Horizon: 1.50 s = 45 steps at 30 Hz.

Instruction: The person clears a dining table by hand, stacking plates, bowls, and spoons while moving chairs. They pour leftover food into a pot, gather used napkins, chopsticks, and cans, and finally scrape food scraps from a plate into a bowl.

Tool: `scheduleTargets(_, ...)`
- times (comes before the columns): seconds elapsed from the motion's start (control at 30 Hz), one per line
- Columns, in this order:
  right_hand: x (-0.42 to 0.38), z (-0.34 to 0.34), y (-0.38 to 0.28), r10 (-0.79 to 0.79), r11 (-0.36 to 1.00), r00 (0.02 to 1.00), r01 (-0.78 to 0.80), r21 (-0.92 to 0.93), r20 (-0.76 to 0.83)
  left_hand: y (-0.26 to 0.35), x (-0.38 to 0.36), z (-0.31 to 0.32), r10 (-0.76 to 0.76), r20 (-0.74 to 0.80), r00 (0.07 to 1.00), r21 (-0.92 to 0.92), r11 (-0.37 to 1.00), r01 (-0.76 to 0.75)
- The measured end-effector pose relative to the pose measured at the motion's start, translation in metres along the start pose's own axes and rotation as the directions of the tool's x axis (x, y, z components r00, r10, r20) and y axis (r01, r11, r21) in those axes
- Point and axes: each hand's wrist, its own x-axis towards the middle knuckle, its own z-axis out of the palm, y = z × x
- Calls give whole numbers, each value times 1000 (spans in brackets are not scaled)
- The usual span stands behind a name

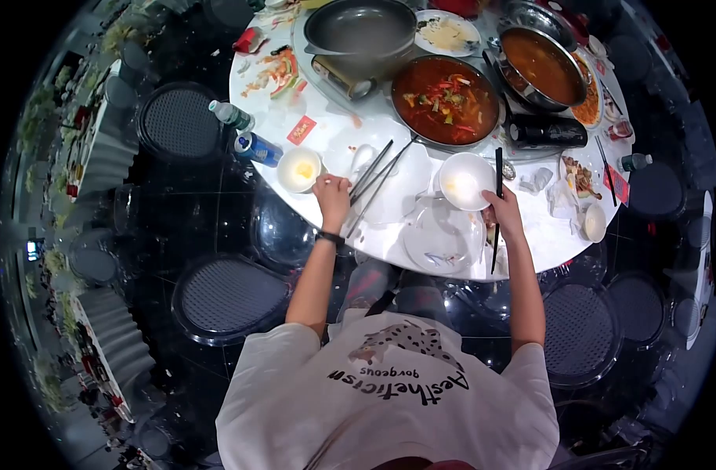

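My left hand (332,197) has its fingers curled at the lower right rim of a small white bowl (290,182) with yellowish remains in it. My right hand (505,213) grips the edge of another white bowl (453,168), tilted a little, also with yellowish bits inside. A black chopstick (499,168) runs upright past the fingers of this hand; whether they hold it is unclear. Between the hands lie dark chopsticks (381,166), a white spoon (362,159) and a clear plate (444,239).
Large pans of red broth (444,102) and brown broth (542,69) stand farther back beside a black cylinder (547,131). A blue can (258,148) and a bottle (231,116) are at the left edge. Food scraps (581,178) lie right. Stools (231,298) surround the table.
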Motion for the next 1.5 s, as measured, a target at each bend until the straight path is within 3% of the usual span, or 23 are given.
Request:
scheduleTargets(0.13,10,44,-15,33,998,999,-32,-53,24,-23,52,15,81,286,955,252,955,-157)
scheduleTargets(0.23,6,90,-37,45,993,998,-40,-110,49,-32,57,24,115,252,961,316,929,-194)
scheduleTargets(0.3,21,121,-32,19,982,992,6,-190,127,-32,52,15,163,133,978,235,953,-191)
scheduleTargets(0.37,47,163,-12,-64,960,964,130,-249,256,-42,43,1,93,22,995,53,994,-94)
scheduleTargets(0.43,67,214,-4,-76,924,928,203,-325,365,-56,32,-15,61,76,995,-56,997,-57)
scheduleTargets(0.5,86,269,8,-86,896,897,259,-360,433,-94,20,-15,23,-62,998,-220,975,-36)
scheduleTargets(0.6,104,341,19,-68,836,860,326,-442,505,-112,16,-61,-354,-238,904,-375,893,251)
scheduleTargets(0.67,106,374,16,18,756,845,338,-561,534,-145,19,-76,-428,-307,850,-369,877,309)
scheduleTargets(0.77,103,401,19,-51,598,876,411,-688,479,-171,37,-95,-493,-328,806,-454,831,323)
scheduleTargets(0.87,65,401,-17,-156,302,882,471,-829,444,-184,55,-98,-474,-318,821,-472,830,297)
scheduleTargets(0.97,53,361,-23,-254,159,764,638,-753,593,-189,59,-90,-506,-298,810,-527,794,302)
scheduleTargets(1.0,50,343,-23,-290,32,662,728,-684,691,-191,59,-91,-530,-297,795,-555,773,308)
scheduleTargets(1.07,53,312,-18,-238,-127,516,824,-553,823,-210,58,-87,-534,-273,800,-534,776,336)
scheduleTargets(1.17,62,287,-6,-162,-193,454,856,-479,876,-214,71,-90,-421,-263,868,-511,824,245)
scheduleTargets(1.33,62,281,-3,-237,-224,482,818,-530,844,-199,128,-89,-239,-227,944,-546,834,81)
scheduleTargets(1.47,52,290,-18,-317,-29,575,789,-613,754,-179,159,-103,-182,-192,964,-498,865,64)
scheduleTargets(1.5,49,300,-29,-382,129,604,784,-607,699,-167,165,-111,-158,-200,967,-489,871,41)
